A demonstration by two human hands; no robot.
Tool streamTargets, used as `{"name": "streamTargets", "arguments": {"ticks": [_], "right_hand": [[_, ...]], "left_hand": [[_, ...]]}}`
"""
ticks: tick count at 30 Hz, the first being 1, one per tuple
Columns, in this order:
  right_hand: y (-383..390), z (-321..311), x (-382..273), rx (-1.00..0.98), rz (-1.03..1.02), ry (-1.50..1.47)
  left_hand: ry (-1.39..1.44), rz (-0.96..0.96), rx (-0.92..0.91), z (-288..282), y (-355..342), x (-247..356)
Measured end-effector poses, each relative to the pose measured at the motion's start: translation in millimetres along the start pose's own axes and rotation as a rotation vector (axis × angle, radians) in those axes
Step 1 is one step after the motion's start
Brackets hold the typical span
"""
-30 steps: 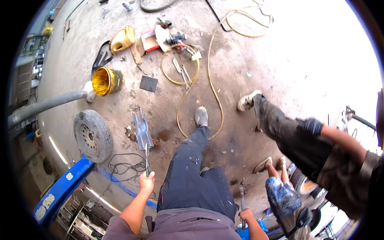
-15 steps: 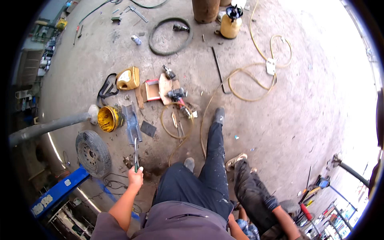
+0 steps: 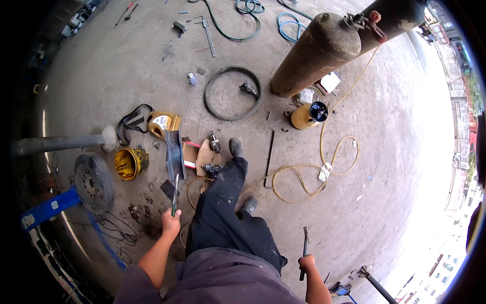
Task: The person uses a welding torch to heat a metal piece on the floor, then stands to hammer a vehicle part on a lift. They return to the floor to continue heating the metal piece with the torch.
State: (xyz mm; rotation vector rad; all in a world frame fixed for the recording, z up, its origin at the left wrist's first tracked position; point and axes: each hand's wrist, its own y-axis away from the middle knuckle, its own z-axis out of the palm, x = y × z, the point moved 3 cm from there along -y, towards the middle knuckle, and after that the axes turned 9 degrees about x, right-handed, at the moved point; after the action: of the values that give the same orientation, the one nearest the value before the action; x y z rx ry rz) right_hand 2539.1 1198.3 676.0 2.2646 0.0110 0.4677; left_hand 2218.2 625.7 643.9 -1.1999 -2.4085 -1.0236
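Observation:
My left hand is closed around a long metal gripping tool with a green handle, like tongs or pliers. Its tip meets the near end of a grey metal channel piece, which overlaps the yellow jug in view and seems to hang off the floor. At the right, my right hand grips a dark bar-like tool with a short, narrow head. That tool points away from me, and its exact kind cannot be told.
Left stand a yellow paint-stained bucket, a wheel and a blue beam. Ahead lie an open box, a black hose ring and a yellowish hose. A gas cylinder and a yellow canister stand far right.
I have stepped forward, one foot now beside the box. The channel piece has moved along with my left hand. My right hand and its tool have come into view; the other person has left it.

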Motion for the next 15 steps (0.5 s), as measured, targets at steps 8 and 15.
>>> {"name": "streamTargets", "arguments": {"ticks": [8, 15], "right_hand": [[10.0, -123.6, -266.7, -0.012, -0.037, 0.110], [64.6, -183.5, -554.0, -0.138, -0.381, 0.361]], "left_hand": [[-0.076, -0.070, 0.132, -23.2, -148.4, 124.7], [0.078, -0.165, 0.255, -98.3, -266.4, 215.5]]}}
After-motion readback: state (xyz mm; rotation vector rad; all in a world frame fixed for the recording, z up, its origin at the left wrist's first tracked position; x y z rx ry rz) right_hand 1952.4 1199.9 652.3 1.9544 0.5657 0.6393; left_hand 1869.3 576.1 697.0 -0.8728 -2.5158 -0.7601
